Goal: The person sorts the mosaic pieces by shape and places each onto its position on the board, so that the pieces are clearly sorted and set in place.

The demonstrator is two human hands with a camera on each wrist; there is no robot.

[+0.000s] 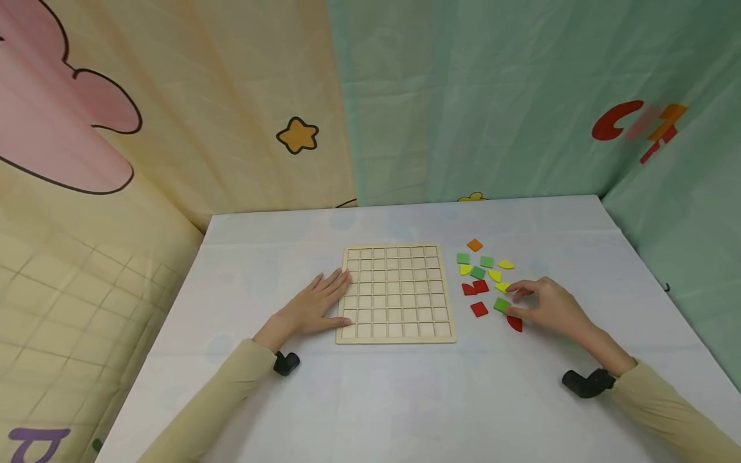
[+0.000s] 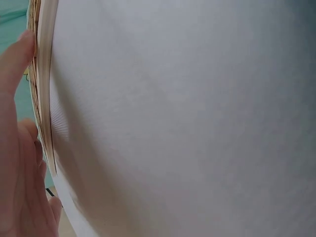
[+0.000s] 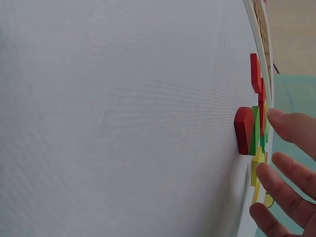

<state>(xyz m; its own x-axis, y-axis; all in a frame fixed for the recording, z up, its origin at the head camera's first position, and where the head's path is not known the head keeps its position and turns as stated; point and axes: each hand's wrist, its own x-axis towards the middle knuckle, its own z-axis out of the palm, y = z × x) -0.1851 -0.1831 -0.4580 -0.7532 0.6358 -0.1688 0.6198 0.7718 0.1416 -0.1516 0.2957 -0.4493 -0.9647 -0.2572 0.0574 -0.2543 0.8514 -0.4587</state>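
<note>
A pale wooden grid board lies flat on the white table. My left hand rests on its left edge with the fingers stretched out; in the left wrist view the thumb lies along the board's rim. My right hand hovers at the near right of a scatter of coloured pieces. Its thumb and fingers are apart, with nothing between them in the right wrist view. Close to the fingertips are a green square, a yellow quarter-round and a red quarter-round, also nearest in the right wrist view.
Several more flat pieces lie right of the board, among them a red square, an orange square and a green square. Printed curtains hang behind the white table and at both sides.
</note>
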